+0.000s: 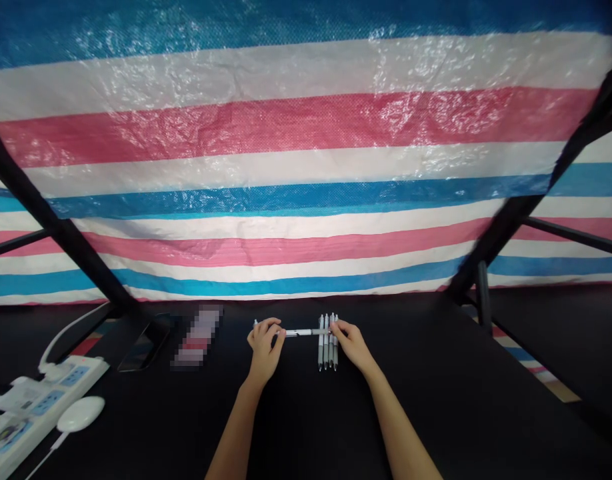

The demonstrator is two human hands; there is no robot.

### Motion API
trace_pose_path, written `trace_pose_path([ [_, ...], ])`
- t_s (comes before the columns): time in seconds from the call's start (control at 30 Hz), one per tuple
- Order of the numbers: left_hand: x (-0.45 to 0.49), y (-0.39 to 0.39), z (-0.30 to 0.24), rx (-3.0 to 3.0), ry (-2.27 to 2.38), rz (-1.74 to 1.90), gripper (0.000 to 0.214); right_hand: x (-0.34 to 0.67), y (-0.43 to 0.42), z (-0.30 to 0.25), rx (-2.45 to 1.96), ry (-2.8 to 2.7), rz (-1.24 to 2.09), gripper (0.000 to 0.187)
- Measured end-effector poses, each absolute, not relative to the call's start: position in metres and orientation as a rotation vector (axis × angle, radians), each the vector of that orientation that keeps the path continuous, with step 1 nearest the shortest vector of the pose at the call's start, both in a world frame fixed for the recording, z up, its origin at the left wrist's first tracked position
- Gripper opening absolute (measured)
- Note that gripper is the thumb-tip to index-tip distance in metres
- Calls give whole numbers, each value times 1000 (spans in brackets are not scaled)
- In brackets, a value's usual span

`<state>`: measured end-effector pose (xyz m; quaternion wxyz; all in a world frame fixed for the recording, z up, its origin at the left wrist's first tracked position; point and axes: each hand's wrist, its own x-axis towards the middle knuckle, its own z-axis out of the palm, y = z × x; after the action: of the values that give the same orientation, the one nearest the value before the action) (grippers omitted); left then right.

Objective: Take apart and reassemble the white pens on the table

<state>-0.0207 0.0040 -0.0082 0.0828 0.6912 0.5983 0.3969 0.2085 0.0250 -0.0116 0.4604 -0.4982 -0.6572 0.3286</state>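
Note:
A white and grey pen (302,332) is held level, crosswise, between my two hands. My left hand (265,343) pinches its left end between thumb and fingers. At its grey right end the fingertips of my right hand (349,341) are closed on the pen. Beneath that end, several similar pens (327,357) lie side by side on the black table (306,420), pointing toward me. A small pale tip (256,323) shows behind the fingers of my left hand; what it belongs to is hidden.
To the left are a dark phone (145,347) and a blurred-out pinkish item (199,337). A white power strip (51,403) with plugs and a round white charger (81,414) sit at the near left. Black frame bars (506,233) and a striped sheet (306,120) stand behind.

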Motion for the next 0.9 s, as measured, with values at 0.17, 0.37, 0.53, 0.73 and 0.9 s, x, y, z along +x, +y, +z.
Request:
trace_pose_path([
  [0.17,-20,3,-7,2067,1798,1173,24,210,25,-12,-1163,-1665,808,31],
  [0.37,-20,3,-6,2068,1791,1154,24,210,23,-10,-1217,-1738,762,42],
  [0.53,-20,3,-6,2055,1777,1160,25,210,22,-7,-1170,-1734,771,25],
  [0.73,-19,3,-5,2031,1770,1163,24,209,23,-11,-1203,-1735,762,30],
  [0.9,-20,4,-5,1979,1780,1193,23,210,23,-10,-1158,-1753,727,27],
])
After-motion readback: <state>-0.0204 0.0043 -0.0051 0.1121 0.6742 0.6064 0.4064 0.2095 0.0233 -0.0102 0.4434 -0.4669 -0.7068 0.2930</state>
